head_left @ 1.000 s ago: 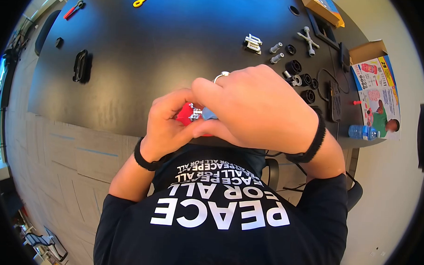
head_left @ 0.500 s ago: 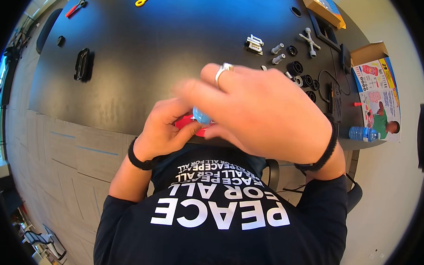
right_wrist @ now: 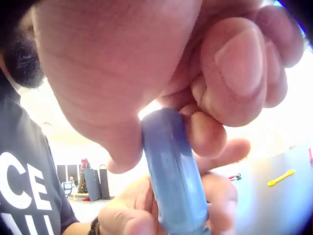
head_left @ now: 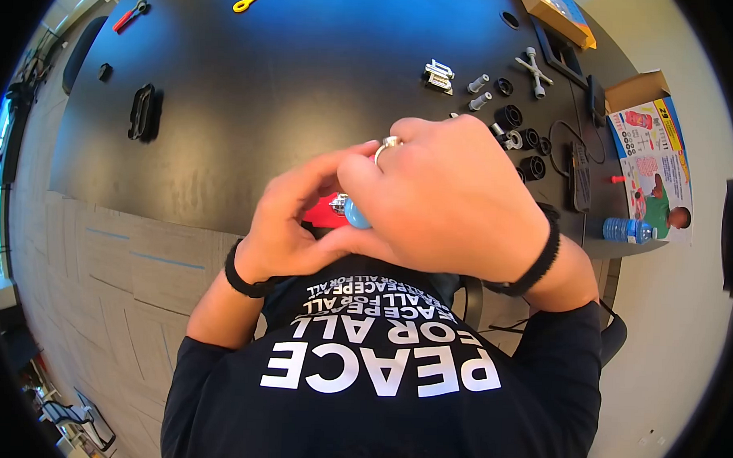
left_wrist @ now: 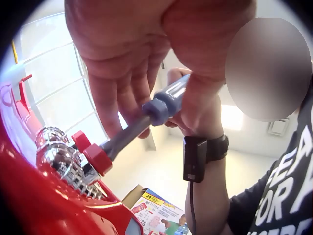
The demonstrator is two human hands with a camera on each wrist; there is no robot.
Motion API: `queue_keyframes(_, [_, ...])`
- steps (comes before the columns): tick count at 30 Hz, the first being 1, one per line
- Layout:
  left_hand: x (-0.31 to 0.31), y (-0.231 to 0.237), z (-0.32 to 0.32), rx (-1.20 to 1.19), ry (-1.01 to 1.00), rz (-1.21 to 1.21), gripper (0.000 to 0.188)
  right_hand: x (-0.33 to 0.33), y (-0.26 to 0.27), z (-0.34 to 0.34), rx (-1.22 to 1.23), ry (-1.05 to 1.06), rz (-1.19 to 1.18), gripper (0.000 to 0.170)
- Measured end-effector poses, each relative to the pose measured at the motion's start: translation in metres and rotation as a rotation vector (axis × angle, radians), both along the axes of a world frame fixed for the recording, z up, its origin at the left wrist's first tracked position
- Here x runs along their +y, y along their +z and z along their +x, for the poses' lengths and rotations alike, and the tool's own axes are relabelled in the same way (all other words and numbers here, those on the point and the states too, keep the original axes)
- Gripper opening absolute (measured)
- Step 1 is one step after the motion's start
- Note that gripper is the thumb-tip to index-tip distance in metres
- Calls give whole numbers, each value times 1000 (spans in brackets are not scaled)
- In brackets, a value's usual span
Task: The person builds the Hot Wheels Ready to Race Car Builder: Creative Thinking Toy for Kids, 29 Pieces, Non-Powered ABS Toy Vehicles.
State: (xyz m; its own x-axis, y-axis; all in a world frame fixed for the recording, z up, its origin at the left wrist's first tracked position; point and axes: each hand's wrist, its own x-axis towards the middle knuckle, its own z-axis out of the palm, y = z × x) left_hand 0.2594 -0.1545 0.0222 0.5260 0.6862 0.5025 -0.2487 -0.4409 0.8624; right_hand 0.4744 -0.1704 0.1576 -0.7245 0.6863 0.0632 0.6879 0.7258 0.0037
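Right hand [head_left: 456, 204] curled in over the screwdriver [head_left: 357, 214], left hand [head_left: 290, 218] stretched farther across

Half a second ago, the right fingers were blurred and reaching out toward the left of the frame. Now they are drawn back round the screwdriver's blue handle, which sits slightly lower and farther right, and the left hand's fingers extend up to the right hand.

Going left to right, the left hand arches around the work near the centre of the frame; whether it grips anything is hard to tell, since the right hand covers much of it. Next comes the red toy car body [head_left: 322, 216], between the hands, with the chrome engine [left_wrist: 61, 159] on it at lower left in the left wrist view. Beside that, the screwdriver's shaft meets a red collar [left_wrist: 98, 159]. The right hand pinches the handle between thumb and curled fingers.

By the look of it, fastening the engine is the step in hand. The next move probably calls for keeping the shaft lined up with the collar and turning the handle while the car body is held steady.

At upper right, the black wheels [head_left: 509, 115] lie on the table [head_left: 226, 87] as before.
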Motion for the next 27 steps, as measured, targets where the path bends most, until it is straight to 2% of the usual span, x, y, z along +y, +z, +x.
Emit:
queue_keyframes(2, [-1, 1, 1, -59, 10, -83, 77, 1, -10, -2, 77, -27, 38, 38])
queue_keyframes(4, [1, 5, -5, 4, 7, -131, 87, 1, -11, -2, 152, -46, 74, 37])
queue_keyframes(6, [3, 3, -11, 2, -27, -138, 89, 0, -7, -2, 143, 84, 28, 47])
queue_keyframes(8, [2, 6, -8, 0, -65, -141, 93, 0, -11, -2, 177, 98, 78, 46])
queue_keyframes(10, [-2, 14, 5, -45, 26, -51, 94, 0, -5, -3, 5, -13, 67, 37])
queue_keyframes(14, [9, 1, -5, -44, -41, -48, 96, 4, -14, -3, 167, -24, 76, 34])
queue_keyframes(16, [10, 3, -6, 67, 39, 104, 96, 2, -8, -3, 138, 61, 63, 33])
queue_keyframes(17, [4, -1, -11, 97, -1, -51, 92, 2, -12, -1, 172, 104, 67, 28])
queue_keyframes(18, [4, 0, -10, 98, 0, -51, 92, 3, -15, 1, 172, 105, 66, 28])
queue_keyframes(21, [8, 3, -5, 155, 16, 65, 85, 4, -19, 1, 131, 128, 52, 23])
queue_keyframes(23, [15, -18, -2, 138, -12, 233, 79, 1, -16, -5, 295, 84, 51, 24])
queue_keyframes(24, [12, -22, 1, 137, -11, 231, 79, 1, -15, -4, 295, 85, 48, 24])
queue_keyframes(26, [4, -30, 9, 25, -130, -132, 76, 2, -14, -3, 282, 193, 43, 26])
queue_keyframes(27, [11, -37, 10, 122, -82, -3, 75, 2, -14, -2, 283, 194, 42, 26])
